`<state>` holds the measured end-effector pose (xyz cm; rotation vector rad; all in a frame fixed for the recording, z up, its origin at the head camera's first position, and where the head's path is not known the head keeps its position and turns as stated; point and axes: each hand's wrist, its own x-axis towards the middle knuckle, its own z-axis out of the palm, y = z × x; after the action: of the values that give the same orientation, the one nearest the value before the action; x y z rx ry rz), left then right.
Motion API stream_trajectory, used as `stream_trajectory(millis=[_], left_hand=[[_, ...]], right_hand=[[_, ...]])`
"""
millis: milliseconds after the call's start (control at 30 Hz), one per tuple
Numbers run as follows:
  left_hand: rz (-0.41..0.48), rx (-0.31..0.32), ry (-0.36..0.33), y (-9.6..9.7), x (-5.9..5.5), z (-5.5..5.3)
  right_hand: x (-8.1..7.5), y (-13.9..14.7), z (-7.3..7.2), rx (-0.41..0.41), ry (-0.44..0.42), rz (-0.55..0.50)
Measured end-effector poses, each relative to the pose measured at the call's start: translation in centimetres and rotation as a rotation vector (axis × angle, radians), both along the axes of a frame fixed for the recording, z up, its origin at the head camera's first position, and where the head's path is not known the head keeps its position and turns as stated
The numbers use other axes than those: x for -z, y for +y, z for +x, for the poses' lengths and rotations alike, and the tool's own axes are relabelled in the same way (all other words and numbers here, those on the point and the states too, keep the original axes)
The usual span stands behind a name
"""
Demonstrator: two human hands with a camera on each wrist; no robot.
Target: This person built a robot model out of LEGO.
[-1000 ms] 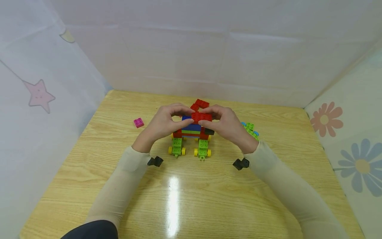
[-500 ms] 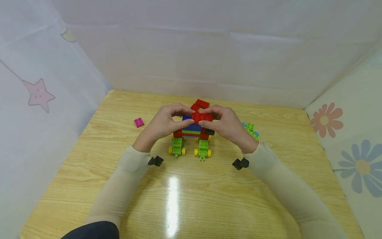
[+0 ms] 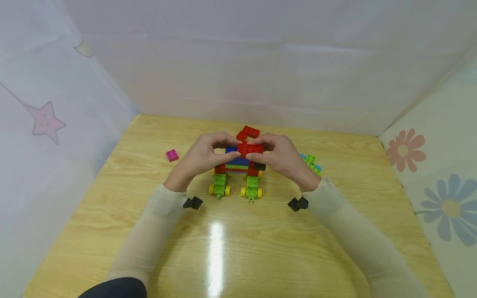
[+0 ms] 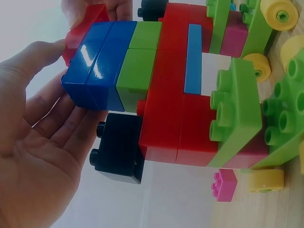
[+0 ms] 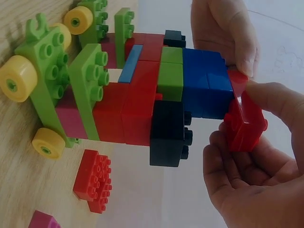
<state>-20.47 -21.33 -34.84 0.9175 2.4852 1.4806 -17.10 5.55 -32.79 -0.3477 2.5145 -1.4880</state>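
Two hands (image 3: 204, 155) (image 3: 281, 156), both snug round one red brick (image 3: 250, 149), above two black bricks (image 5: 166, 133) and two green wheeled bases (image 3: 219, 188).

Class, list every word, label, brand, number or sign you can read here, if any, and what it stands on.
No readable text on the brick build or loose bricks.
On the backdrop, the pink star and flowers are pictures, not writing.
Faint marks, right wrist view: too blurred to read.
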Motion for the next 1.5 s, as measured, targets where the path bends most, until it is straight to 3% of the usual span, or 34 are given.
stream_trajectory(millis=[233, 533, 867, 1167, 1500], left_hand=[[-0.001, 0.006, -0.004, 0.1, -0.1, -0.1], [-0.030, 0.013, 0.037, -0.1, -0.4, -0.5], [-0.101, -0.044, 0.023, -1.1, 0.5, -1.3], [-0.121, -0.088, -0.033, -1.7, 2.1, -3.2], [-0.144, -0.071, -0.055, -1.1, 4.0, -7.0]], right_hand=[[0.2, 0.0, 0.1, 0.020, -0.034, -0.030], [0.0, 0.1, 0.0, 0.035, -0.013, -0.012], [-0.1, 1.2, 0.2, 0.039, -0.016, -0.004], [0.0, 3.4, 0.9, 0.067, -0.036, 0.042], [0.0, 5.7, 1.9, 0.106, -0.033, 0.069]])
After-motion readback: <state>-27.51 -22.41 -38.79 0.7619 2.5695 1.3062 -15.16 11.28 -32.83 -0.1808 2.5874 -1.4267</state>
